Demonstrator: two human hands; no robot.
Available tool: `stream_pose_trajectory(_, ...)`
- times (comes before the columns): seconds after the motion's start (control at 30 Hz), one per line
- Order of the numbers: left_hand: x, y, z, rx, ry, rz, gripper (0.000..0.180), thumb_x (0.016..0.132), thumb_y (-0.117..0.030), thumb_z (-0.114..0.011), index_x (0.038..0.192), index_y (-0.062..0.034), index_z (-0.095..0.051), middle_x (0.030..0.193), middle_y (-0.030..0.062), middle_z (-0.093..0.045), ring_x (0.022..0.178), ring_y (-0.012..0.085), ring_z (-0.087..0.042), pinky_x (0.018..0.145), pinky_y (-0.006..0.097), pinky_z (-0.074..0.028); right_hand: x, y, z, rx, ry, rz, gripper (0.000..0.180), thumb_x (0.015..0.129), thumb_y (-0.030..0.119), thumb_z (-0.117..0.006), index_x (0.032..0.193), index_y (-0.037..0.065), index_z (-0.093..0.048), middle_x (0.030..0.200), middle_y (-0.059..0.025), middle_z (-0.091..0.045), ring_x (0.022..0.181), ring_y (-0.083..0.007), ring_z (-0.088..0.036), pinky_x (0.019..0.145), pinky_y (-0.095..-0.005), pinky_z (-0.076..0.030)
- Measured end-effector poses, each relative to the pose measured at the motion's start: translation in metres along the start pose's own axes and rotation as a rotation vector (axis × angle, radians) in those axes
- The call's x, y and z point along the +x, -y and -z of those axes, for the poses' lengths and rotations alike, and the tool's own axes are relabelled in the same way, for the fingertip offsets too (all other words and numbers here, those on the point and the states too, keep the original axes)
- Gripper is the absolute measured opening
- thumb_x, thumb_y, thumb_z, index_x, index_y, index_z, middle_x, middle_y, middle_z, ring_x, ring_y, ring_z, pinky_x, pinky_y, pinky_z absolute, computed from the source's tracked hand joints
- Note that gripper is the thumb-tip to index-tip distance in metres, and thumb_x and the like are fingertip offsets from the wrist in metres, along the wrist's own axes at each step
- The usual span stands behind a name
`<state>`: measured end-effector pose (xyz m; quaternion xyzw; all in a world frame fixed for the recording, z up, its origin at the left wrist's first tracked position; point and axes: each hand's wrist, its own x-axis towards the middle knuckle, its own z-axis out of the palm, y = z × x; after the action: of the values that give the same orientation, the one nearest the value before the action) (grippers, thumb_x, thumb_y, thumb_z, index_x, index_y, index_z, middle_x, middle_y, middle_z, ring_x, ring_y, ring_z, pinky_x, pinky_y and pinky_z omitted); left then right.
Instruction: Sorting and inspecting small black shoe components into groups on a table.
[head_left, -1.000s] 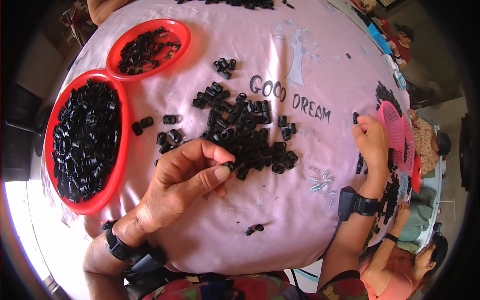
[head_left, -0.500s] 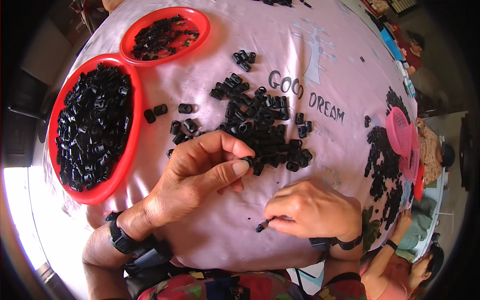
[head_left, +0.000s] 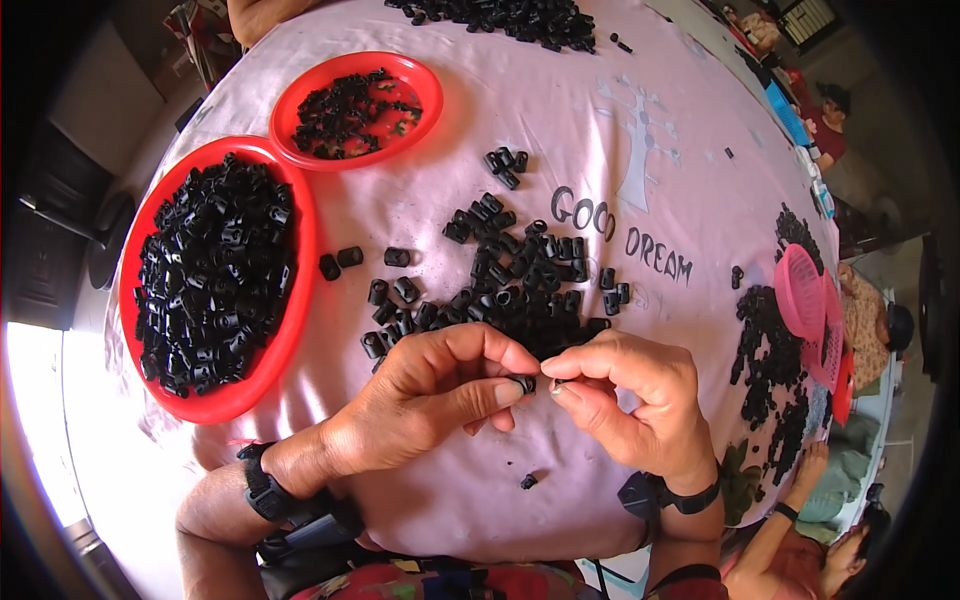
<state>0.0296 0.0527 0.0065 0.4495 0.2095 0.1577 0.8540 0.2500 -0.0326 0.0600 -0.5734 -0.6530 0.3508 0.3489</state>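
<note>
My left hand [head_left: 425, 395] is closed in a pinch over the near part of the table, its thumb and forefinger around a small black plastic barrel-shaped piece [head_left: 524, 383]. Fingertips hide most of that piece. Right beside it, my right hand [head_left: 630, 400] pinches a tiny dark part [head_left: 560, 382], too covered to tell its shape. The two hands' fingertips almost meet. Just beyond them spreads a loose pile of black barrel-shaped pieces [head_left: 510, 275]. One small black part [head_left: 528, 481] lies alone on the cloth, nearer to me than my hands.
A large red basin [head_left: 305, 230] heaped with black barrel pieces stands at left. Behind it, a smaller red basin [head_left: 432, 95] holds thin black parts. More black heaps [head_left: 545, 25] lie at the far edge and around a pink basket [head_left: 800, 290] at right. Other people sit around the pink tablecloth [head_left: 450, 510].
My right hand has risen from the cloth to my left fingertips with a tiny part, leaving another small black part behind. The view has shifted, so the table appears lower.
</note>
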Motion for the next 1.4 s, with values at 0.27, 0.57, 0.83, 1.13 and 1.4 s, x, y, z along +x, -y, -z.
stream_pose_trajectory(0.27,0.001,0.005,0.002,-0.041,0.02,-0.033,0.023,0.105,-0.012,-0.06,0.125,-0.002,-0.059,0.105,0.0018,-0.067,0.088,0.0075,-0.064,0.073,0.022,-0.051,0.004,-0.002,-0.007,-0.1,-0.031,0.226,0.025,0.089,-0.004,-0.072,0.113,0.0,-0.07,0.094,-0.0104,-0.071,0.073,-0.0196,-0.07,0.065,-0.03,-0.057)
stream_pose_trajectory(0.57,-0.001,0.001,-0.002,0.036,-0.019,-0.019,0.022,0.103,-0.011,-0.064,0.122,-0.0004,-0.062,0.1,0.0009,-0.066,0.086,0.007,-0.064,0.072,0.021,-0.051,0.0,0.0,-0.009,-0.048,-0.039,0.11,0.02,0.088,-0.003,-0.074,0.106,0.003,-0.07,0.093,-0.0088,-0.071,0.07,-0.013,-0.067,0.059,-0.0253,-0.054)
stream_pose_trajectory(0.83,-0.001,0.002,-0.003,0.005,-0.041,-0.04,0.022,0.102,-0.008,-0.064,0.122,0.0014,-0.061,0.101,0.0021,-0.066,0.086,0.0082,-0.064,0.079,0.023,-0.055,-0.001,0.0,-0.012,-0.059,-0.079,0.086,0.02,0.087,-0.003,-0.074,0.106,0.003,-0.071,0.089,-0.007,-0.071,0.068,-0.0123,-0.066,0.058,-0.0252,-0.053)
stream_pose_trajectory(1.13,-0.002,0.012,-0.01,0.21,-0.12,-0.182,0.016,0.099,-0.005,-0.067,0.113,0.003,-0.065,0.095,0.0038,-0.07,0.081,0.0089,-0.067,0.072,0.025,-0.057,-0.004,-0.002,-0.016,-0.084,-0.088,0.125,0.019,0.079,-0.005,-0.075,0.095,0.003,-0.069,0.085,-0.0077,-0.07,0.07,-0.0165,-0.069,0.061,-0.0285,-0.056)
stream_pose_trajectory(1.4,-0.004,0.015,-0.012,0.414,-0.17,-0.249,0.014,0.096,-0.001,-0.069,0.109,0.003,-0.066,0.087,0.0064,-0.071,0.075,0.0108,-0.071,0.066,0.025,-0.057,-0.005,-0.002,-0.02,-0.061,-0.063,0.108,0.02,0.077,-0.007,-0.075,0.093,0.002,-0.067,0.083,-0.0093,-0.069,0.069,-0.021,-0.07,0.061,-0.0308,-0.057)
